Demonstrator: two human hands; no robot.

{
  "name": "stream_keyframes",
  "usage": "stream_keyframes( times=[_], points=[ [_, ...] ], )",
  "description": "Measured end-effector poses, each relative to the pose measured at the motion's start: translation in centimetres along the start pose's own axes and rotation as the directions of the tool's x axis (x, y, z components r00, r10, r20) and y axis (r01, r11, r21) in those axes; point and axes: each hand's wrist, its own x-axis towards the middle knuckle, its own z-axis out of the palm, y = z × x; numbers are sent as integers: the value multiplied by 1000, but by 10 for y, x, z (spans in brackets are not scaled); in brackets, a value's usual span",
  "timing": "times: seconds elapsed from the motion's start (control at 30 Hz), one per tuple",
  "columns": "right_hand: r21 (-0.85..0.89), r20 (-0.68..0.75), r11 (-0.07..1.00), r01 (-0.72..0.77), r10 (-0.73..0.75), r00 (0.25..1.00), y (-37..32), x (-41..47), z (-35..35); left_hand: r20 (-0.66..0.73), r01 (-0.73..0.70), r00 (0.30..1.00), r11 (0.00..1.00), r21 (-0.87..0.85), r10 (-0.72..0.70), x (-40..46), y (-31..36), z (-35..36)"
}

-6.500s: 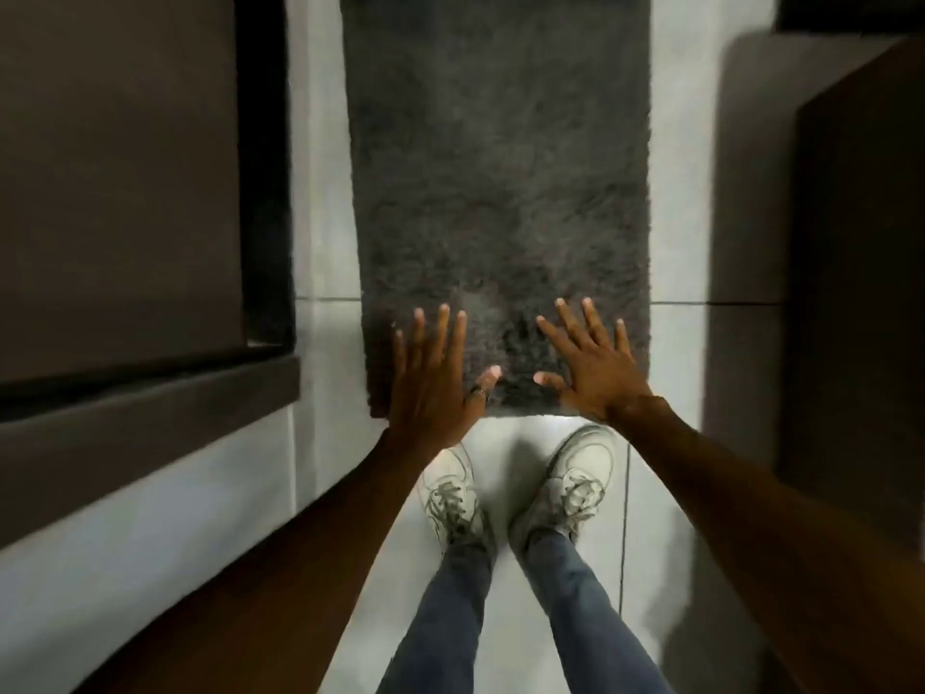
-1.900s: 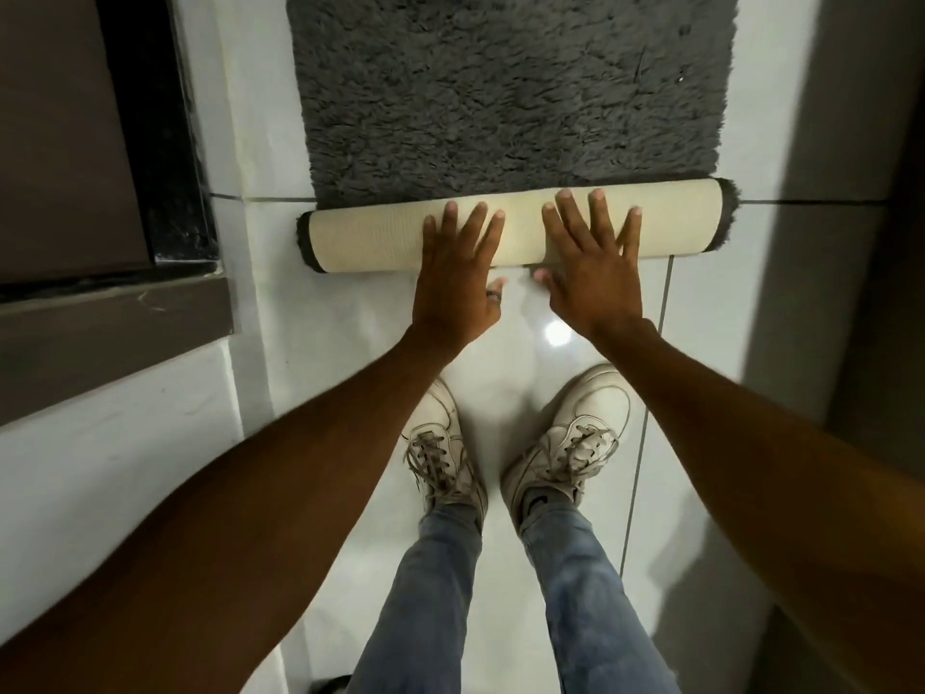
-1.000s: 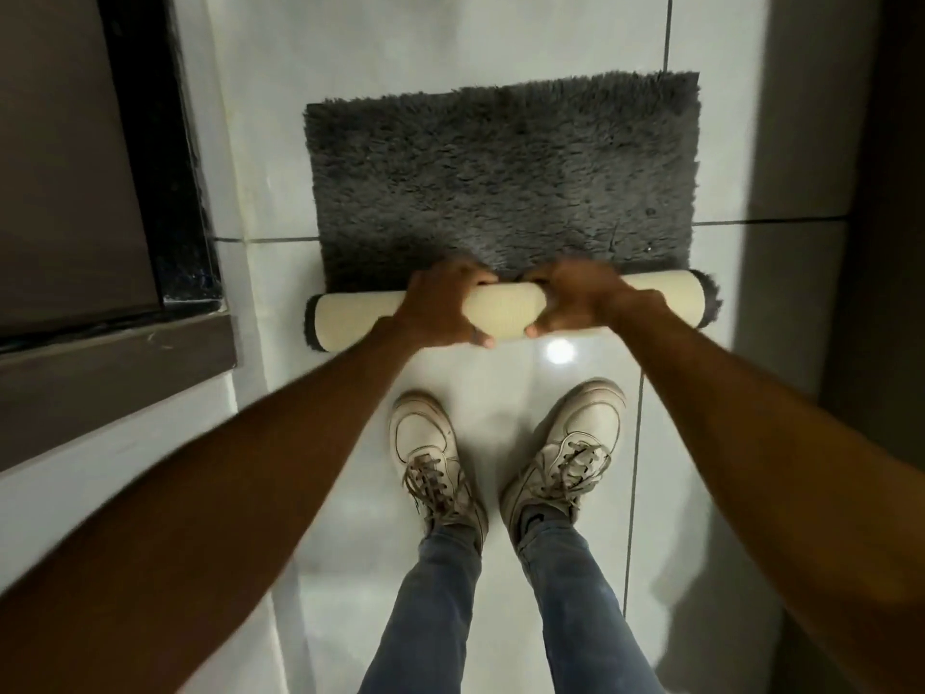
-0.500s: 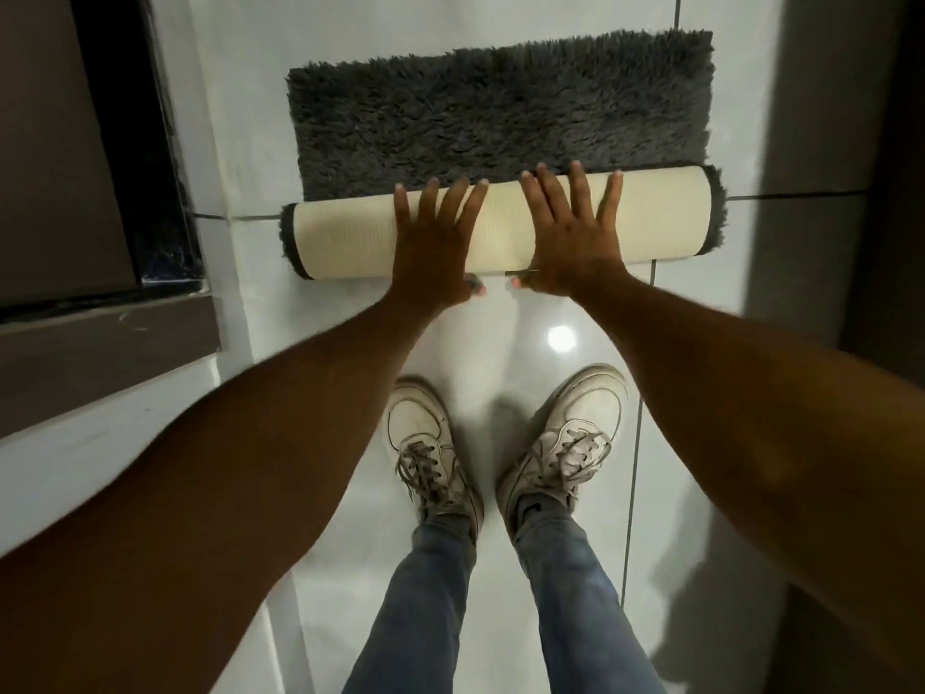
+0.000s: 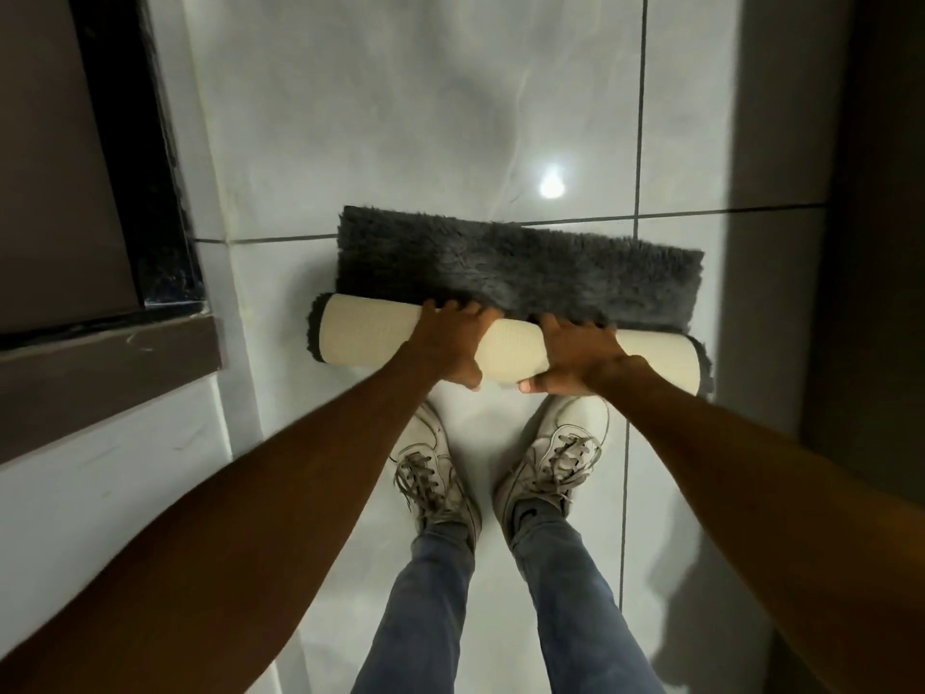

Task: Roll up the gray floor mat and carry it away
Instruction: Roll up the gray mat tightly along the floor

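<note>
The gray floor mat (image 5: 520,265) lies on the white tiled floor, mostly rolled into a thick tube with its cream backing (image 5: 365,335) facing out. Only a short shaggy strip is still flat beyond the roll. My left hand (image 5: 453,343) is curled over the roll's middle, fingers over the top and thumb underneath. My right hand (image 5: 575,360) grips the roll just to the right in the same way. Dark pile shows at both ends of the tube.
My two white sneakers (image 5: 435,473) stand just behind the roll. A dark door frame and brown ledge (image 5: 110,363) run along the left. A dark wall or cabinet (image 5: 871,242) bounds the right. Glossy tile (image 5: 425,117) stretches ahead.
The roll has grown thicker and moved forward, leaving much less flat mat. My hands went from flat palms on top to curled grips around the roll.
</note>
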Motion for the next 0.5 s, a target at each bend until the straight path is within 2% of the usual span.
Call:
stream_keyframes(
  times=[0.03, 0.1, 0.13, 0.2, 0.27, 0.3, 0.37, 0.43, 0.5],
  points=[
    [56, 65, 998, 0, -3, 998, 2, 2, -4, 22, -21, 1000, 1000, -1, 21, 2, -1, -4],
    [118, 98, 993, 31, -42, 994, 8, 6, -15, -73, -57, 996, 998, -19, 55, 3, -4, -13],
    [105, 64, 993, 56, -63, 996, 11, 7, -21, -160, -83, 984, 996, -20, 78, 1, -5, -17],
    [-6, -94, 997, 80, -80, 992, 15, 4, -22, -325, -145, 935, 989, 6, 139, -9, -3, -12],
    [-26, -246, 998, 53, -58, 968, 15, -6, -12, -428, -173, 888, 984, 28, 168, -21, 2, 1],
    [25, -317, 999, 36, -26, 948, 12, -13, -4, -431, -169, 886, 985, 40, 170, -27, 4, 6],
    [138, -463, 990, -6, 70, 884, 0, -28, 11, -349, -140, 924, 987, 82, 160, -29, 5, 12],
    [216, -606, 976, -28, 156, 780, -19, -41, 27, -255, -112, 956, 985, 133, 144, -21, -1, 6],
    [382, -705, 924, 22, 276, 654, -42, -51, 44, -218, -82, 969, 982, 173, 119, -7, -5, -7]
  ],
)
